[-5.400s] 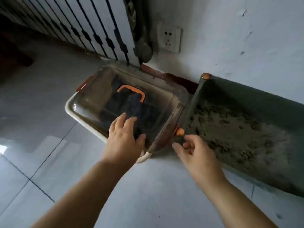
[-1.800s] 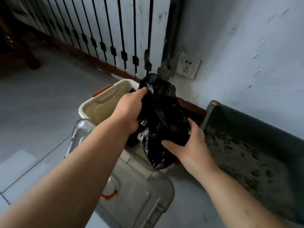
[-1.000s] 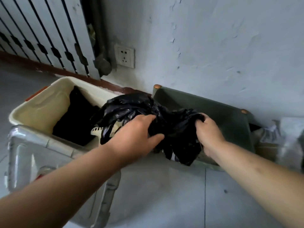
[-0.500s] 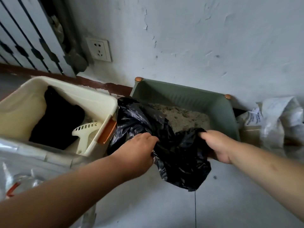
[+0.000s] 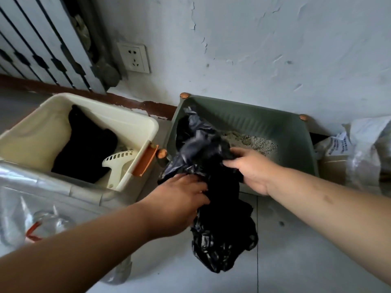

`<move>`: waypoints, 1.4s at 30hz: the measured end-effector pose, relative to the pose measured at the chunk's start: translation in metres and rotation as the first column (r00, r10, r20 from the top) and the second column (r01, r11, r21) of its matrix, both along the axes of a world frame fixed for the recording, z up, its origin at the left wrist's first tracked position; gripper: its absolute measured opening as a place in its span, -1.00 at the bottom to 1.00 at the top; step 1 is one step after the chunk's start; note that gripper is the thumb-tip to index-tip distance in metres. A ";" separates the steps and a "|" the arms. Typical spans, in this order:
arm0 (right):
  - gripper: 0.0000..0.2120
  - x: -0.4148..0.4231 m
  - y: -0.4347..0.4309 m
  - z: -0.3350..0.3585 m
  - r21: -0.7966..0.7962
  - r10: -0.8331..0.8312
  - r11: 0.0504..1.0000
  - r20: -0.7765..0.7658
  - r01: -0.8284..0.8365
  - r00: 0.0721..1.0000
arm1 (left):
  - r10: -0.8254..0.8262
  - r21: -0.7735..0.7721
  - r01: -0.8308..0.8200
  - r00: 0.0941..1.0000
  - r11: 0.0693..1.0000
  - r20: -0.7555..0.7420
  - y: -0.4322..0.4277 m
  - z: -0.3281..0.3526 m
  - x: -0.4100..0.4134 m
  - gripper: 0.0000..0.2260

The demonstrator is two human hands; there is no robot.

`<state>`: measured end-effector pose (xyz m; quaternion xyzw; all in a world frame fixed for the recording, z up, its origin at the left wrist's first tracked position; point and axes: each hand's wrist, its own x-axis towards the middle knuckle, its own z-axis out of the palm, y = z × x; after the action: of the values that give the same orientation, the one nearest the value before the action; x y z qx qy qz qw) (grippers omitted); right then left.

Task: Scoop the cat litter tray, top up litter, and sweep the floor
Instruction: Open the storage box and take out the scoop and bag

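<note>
Grip of left hand and right hand clamps black bag, held between them over litter tray edge.

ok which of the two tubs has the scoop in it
The cream tub on the left: the pale slotted scoop lies in its near right corner. The green tray holds litter, no scoop.
</note>
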<state>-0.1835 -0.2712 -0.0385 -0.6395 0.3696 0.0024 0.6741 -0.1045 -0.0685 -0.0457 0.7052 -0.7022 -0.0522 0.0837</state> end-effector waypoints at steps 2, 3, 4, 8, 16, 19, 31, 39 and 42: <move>-0.71 -0.004 -0.006 0.001 0.213 -0.048 0.976 0.045 0.037 0.998 | 0.320 -0.162 -0.377 0.900 0.912 -0.296 0.003 0.006 0.003 -0.76; -0.71 -0.007 -0.008 0.002 0.322 -0.065 0.946 0.076 0.037 0.995 | 0.442 -0.216 -0.547 0.808 0.809 -0.389 0.004 0.010 0.005 -0.74; -0.74 -0.011 -0.010 0.006 0.416 -0.090 0.909 0.112 0.035 0.990 | 0.521 -0.252 -0.662 0.726 0.706 -0.449 0.003 0.015 0.008 -0.68; -0.68 -0.024 -0.011 0.011 0.506 -0.030 0.858 0.222 -0.089 0.975 | 0.656 0.099 -0.753 0.490 0.650 -0.574 -0.004 0.025 0.019 -0.15; -0.72 -0.030 -0.020 -0.014 0.190 -0.175 0.955 -0.251 0.226 0.952 | 0.608 0.568 -0.634 -0.189 0.525 -0.771 -0.002 0.017 0.023 -0.82; -0.78 -0.036 -0.029 -0.034 -0.138 -0.247 0.969 -0.447 0.207 0.860 | 0.498 0.637 -0.565 -0.402 0.525 -0.768 0.003 0.019 0.026 -0.69; 0.15 -0.015 0.021 0.021 -0.791 0.590 0.329 -0.255 -0.516 0.766 | 0.524 0.692 -0.337 -0.468 0.638 -0.711 -0.001 0.028 0.013 -0.76; -0.82 -0.021 0.000 -0.010 -0.614 0.454 0.501 -0.413 -0.610 0.789 | 0.730 0.512 -0.608 0.171 0.607 -0.662 0.006 0.027 0.020 -0.60; -0.67 -0.024 -0.008 -0.009 -0.538 0.272 0.681 -0.443 -0.496 0.854 | 0.722 0.405 -0.604 0.498 0.686 -0.480 0.009 0.027 0.018 -0.19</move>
<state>-0.2072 -0.2793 -0.0475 -0.8825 0.3100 0.1272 0.3301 -0.0860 -0.0597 -0.0188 0.8683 -0.3011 -0.3033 0.2519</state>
